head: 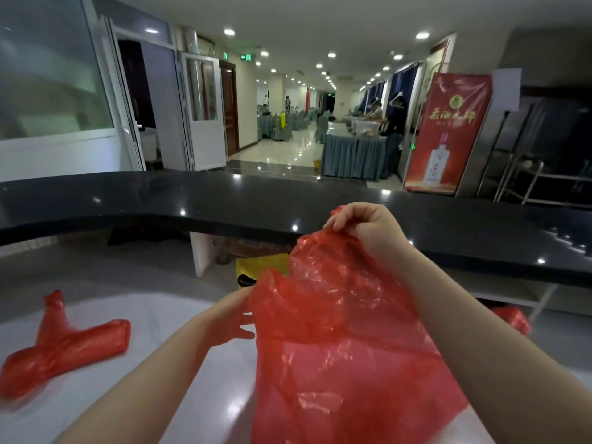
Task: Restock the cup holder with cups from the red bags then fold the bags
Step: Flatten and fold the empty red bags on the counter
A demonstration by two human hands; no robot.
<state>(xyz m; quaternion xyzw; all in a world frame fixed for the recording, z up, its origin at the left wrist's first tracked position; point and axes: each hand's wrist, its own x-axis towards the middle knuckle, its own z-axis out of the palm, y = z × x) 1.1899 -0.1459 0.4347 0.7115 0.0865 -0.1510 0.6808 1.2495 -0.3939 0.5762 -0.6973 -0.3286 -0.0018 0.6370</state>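
Note:
A large red plastic bag (336, 341) hangs loose and crumpled in front of me over the white counter (160, 315). My right hand (362, 225) is raised and pinches the bag's top edge with curled fingers. My left hand (232, 315) is lower, at the bag's left edge, its fingertips hidden behind the plastic. A second red bag (61, 344), twisted and flattened, lies on the white counter at the left. A bit of another red bag (512, 318) shows at the right behind my forearm. No cups or cup holder are in view.
A raised black counter ledge (160, 200) runs across in front of me. A yellow packet (256, 270) sits under it, behind the held bag. Beyond are a hall with draped tables, people, a red banner (445, 133) and white doors.

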